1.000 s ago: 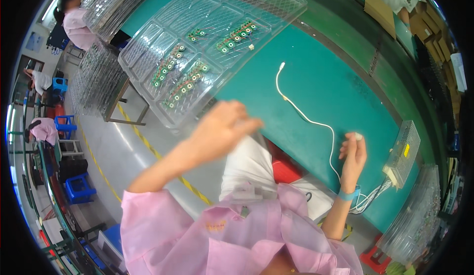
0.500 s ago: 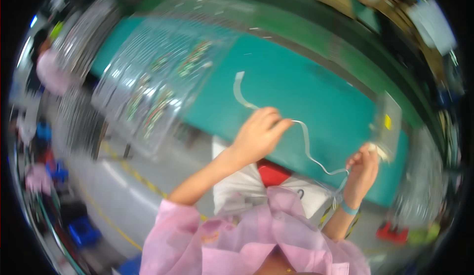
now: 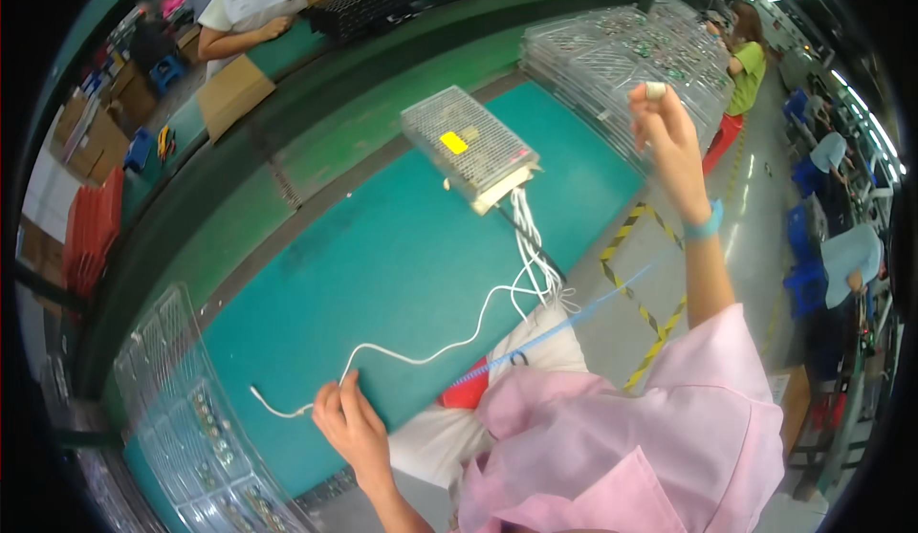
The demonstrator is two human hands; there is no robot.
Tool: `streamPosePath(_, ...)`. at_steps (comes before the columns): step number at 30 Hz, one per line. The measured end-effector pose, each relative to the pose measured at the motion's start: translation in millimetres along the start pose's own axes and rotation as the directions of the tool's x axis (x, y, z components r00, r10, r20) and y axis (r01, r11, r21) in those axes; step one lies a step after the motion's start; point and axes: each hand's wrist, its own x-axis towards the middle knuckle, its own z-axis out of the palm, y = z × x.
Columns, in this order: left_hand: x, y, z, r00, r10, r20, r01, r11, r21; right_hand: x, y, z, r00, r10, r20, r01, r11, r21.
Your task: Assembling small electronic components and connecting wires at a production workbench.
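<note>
Right hand (image 3: 665,141): raised since half a second ago, from beside the perforated metal power supply (image 3: 469,122) to overlapping, in view, the stack of clear trays (image 3: 564,74); fingers loosely bent, cannot tell whether pinching anything.
Left hand (image 3: 354,423): fingers curled over the white cable (image 3: 421,361) near its free end; cannot tell whether pinched.
Cable position: across the teal work surface (image 3: 287,342), between left hand and power supply.
Change, as judged: handling apparently left to one hand.

Light: bright — ceiling lamps (image 3: 840,78), upper right | Glare: pale streak on floor (image 3: 738,232) | Edges: strongly bent — corners black
</note>
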Motion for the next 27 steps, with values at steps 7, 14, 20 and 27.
streamPosePath(7, -1.3, 6.5, -0.6, 0.999, 0.035, 0.0, -0.035, 0.996, 0.079, 145.4, 101.2, -148.5, 0.999, -0.002, -0.05, -0.027, 0.82, -0.572)
streamPosePath(14, 0.0, 18.8, 12.0, 0.999, -0.014, -0.041, 0.018, 0.996, 0.087, 238.3, 187.5, -199.5, 0.885, 0.454, -0.104, -0.34, 0.477, -0.81)
streamPosePath(20, -5.9, 15.8, 18.3, 0.996, -0.093, -0.016, 0.095, 0.987, 0.131, 261.7, 234.8, -200.5, 0.881, 0.443, -0.164, -0.364, 0.413, -0.835)
streamPosePath(27, -3.3, 20.1, 21.4, 0.991, -0.126, -0.04, 0.13, 0.983, 0.132, 272.1, 261.0, -214.2, 0.852, 0.498, -0.159, -0.385, 0.392, -0.835)
